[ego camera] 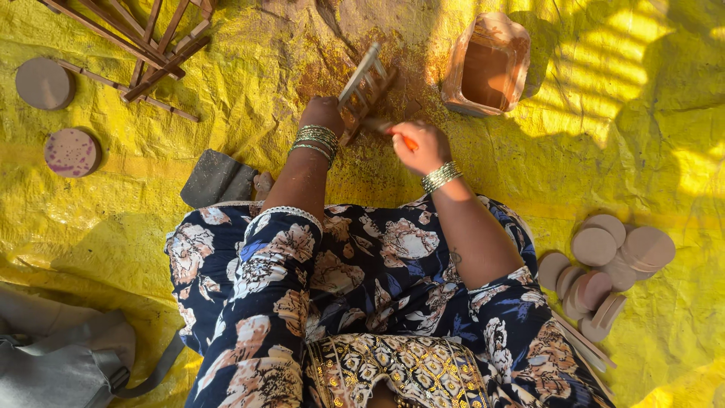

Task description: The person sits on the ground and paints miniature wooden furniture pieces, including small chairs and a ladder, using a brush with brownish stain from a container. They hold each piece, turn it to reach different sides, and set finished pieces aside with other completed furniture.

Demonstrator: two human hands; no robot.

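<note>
wooden frame [362,87] in left hand [323,113], brush [393,132] in right hand [419,147]

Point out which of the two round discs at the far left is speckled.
The nearer disc, pinkish with dark purple speckles. The farther disc beside the wooden frame is plain brown.

No packages, labels, signs or screens

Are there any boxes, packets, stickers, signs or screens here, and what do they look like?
Open container: top middle-right on the yellow sheet, boxy with rounded corners, brownish-orange, mouth facing up, no label showing.
Grey bag: bottom left corner, soft and slumped, plain.
No labels, signs or screens in view.
</note>
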